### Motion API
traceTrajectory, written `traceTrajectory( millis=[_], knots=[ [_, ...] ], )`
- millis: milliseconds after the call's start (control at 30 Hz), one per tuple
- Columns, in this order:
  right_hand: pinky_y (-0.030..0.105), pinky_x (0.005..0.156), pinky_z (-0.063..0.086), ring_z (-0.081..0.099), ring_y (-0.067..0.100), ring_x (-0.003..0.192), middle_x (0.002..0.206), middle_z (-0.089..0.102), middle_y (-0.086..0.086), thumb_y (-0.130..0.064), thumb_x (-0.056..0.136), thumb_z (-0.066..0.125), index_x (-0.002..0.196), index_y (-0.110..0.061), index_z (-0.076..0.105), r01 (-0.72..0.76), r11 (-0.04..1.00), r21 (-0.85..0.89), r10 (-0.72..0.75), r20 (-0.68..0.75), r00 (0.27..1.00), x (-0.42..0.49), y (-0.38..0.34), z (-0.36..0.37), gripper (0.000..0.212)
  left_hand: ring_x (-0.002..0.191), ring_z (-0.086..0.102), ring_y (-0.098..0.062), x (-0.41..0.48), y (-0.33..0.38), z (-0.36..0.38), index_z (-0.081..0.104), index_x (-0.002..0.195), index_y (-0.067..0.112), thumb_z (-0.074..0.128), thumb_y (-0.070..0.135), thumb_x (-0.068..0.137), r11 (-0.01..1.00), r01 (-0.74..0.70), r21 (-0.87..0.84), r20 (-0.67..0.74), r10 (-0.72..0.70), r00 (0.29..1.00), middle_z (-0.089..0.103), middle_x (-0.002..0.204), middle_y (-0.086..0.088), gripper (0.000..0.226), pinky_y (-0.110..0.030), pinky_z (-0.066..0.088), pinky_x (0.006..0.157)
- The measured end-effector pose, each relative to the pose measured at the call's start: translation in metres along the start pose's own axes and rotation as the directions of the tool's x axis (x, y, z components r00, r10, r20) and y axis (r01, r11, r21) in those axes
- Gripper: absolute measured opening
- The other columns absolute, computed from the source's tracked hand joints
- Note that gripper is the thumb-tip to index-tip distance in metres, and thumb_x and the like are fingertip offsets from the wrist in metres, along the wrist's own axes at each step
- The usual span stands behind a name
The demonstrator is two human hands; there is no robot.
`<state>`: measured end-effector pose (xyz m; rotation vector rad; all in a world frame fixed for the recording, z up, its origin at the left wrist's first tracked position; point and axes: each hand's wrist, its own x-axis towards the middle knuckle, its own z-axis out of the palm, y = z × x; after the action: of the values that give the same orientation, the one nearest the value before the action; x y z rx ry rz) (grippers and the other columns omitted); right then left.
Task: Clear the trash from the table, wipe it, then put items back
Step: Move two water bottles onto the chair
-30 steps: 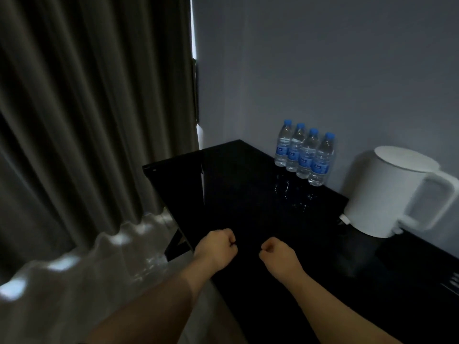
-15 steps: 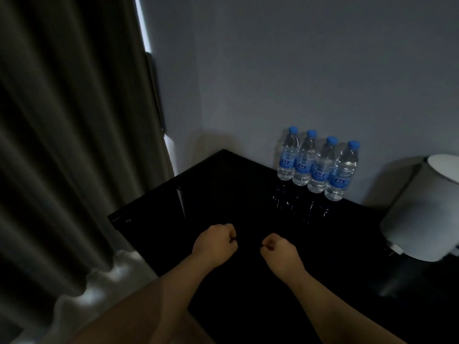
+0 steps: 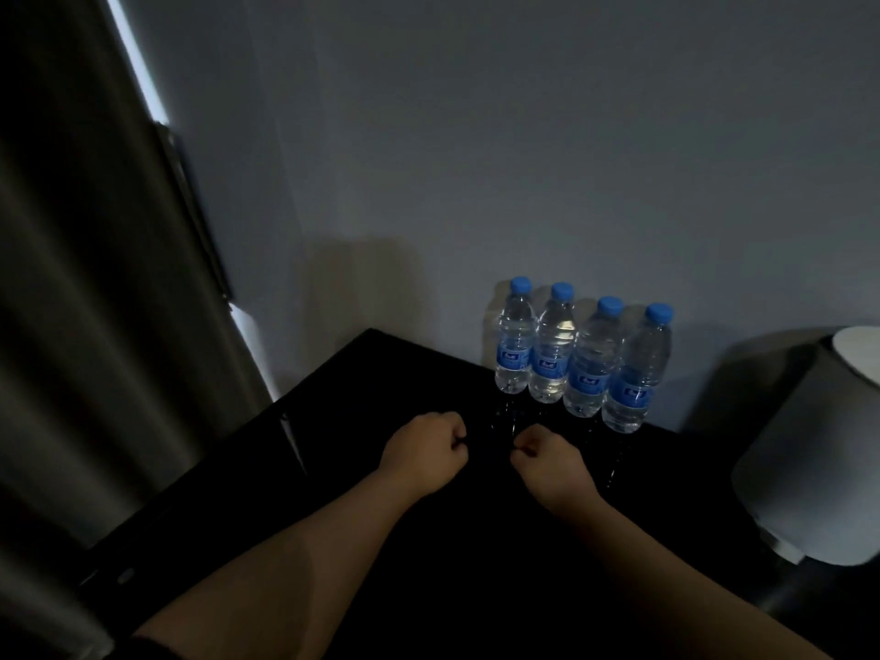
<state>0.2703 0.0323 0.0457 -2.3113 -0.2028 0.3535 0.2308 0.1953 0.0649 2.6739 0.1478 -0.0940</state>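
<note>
Black table [image 3: 362, 469] carries four water bottles [image 3: 578, 359] and a white kettle [image 3: 809, 459].

A plain grey wall [image 3: 524, 135] fills the back. Left of the wall hangs a dark pleated curtain [image 3: 71, 302]. Between them runs a thin daylight strip [image 3: 135, 71], with a dark frame edge [image 3: 197, 216] below it.

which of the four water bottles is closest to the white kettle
The rightmost bottle: it ends the row on the kettle's side, with the other three bottles standing to its left, farther away.
</note>
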Motion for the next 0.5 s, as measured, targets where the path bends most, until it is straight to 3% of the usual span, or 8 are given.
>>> traceTrajectory(
  millis=[133, 233, 367, 433, 500],
  knots=[
    [0.029, 0.082, 0.045, 0.058, 0.021, 0.098, 0.108, 0.062, 0.007, -0.017, 0.089, 0.053, 0.106, -0.011, 0.059, -0.016, 0.999, -0.035, 0.012, -0.107, 0.994, 0.031, -0.010, -0.014, 0.019, 0.109, 0.058, -0.019, 0.048, 0.000, -0.009, 0.060, 0.118, 0.018, 0.055, 0.023, 0.089, 0.998, -0.055, 0.020, -0.023, 0.056, 0.998, 0.061, 0.120, -0.003, 0.029, -0.029, 0.048, 0.092],
    [0.030, 0.080, 0.044, 0.059, 0.024, 0.096, 0.106, 0.064, 0.010, -0.016, 0.090, 0.052, 0.104, -0.007, 0.058, -0.008, 0.998, -0.057, -0.004, -0.203, 0.979, 0.055, -0.021, -0.024, 0.018, 0.110, 0.057, -0.021, 0.085, -0.001, -0.025, 0.061, 0.117, 0.017, 0.056, 0.021, 0.088, 0.981, -0.173, 0.086, -0.064, 0.179, 0.982, 0.060, 0.121, -0.004, 0.030, -0.029, 0.047, 0.092],
    [0.027, 0.076, 0.041, 0.056, 0.022, 0.093, 0.107, 0.063, 0.012, -0.015, 0.091, 0.051, 0.105, -0.004, 0.060, 0.005, 0.998, -0.061, -0.026, -0.352, 0.936, 0.092, -0.036, -0.037, 0.020, 0.111, 0.052, -0.025, 0.140, -0.001, -0.051, 0.057, 0.116, 0.013, 0.049, 0.020, 0.090, 0.840, -0.430, 0.329, 0.002, 0.455, 0.890, 0.054, 0.121, -0.006, 0.028, -0.034, 0.047, 0.088],
    [0.032, 0.080, 0.043, 0.055, 0.026, 0.100, 0.110, 0.061, 0.014, -0.015, 0.090, 0.052, 0.107, -0.004, 0.060, -0.002, 0.992, -0.130, -0.057, -0.444, 0.894, 0.111, -0.042, -0.043, 0.022, 0.111, 0.050, -0.026, 0.167, 0.001, -0.059, 0.056, 0.117, 0.012, 0.046, 0.018, 0.091, 0.785, -0.503, 0.362, -0.025, 0.548, 0.836, 0.050, 0.122, -0.005, 0.028, -0.036, 0.046, 0.085],
    [0.035, 0.083, 0.042, 0.052, 0.031, 0.104, 0.111, 0.060, 0.015, -0.014, 0.089, 0.052, 0.110, -0.004, 0.061, -0.030, 0.973, -0.230, -0.102, -0.539, 0.836, 0.127, -0.048, -0.050, 0.025, 0.111, 0.047, -0.026, 0.189, 0.008, -0.065, 0.054, 0.121, 0.014, 0.047, 0.014, 0.091, 0.792, -0.509, 0.339, -0.089, 0.565, 0.820, 0.045, 0.124, -0.005, 0.031, -0.035, 0.046, 0.083]
  ],
)
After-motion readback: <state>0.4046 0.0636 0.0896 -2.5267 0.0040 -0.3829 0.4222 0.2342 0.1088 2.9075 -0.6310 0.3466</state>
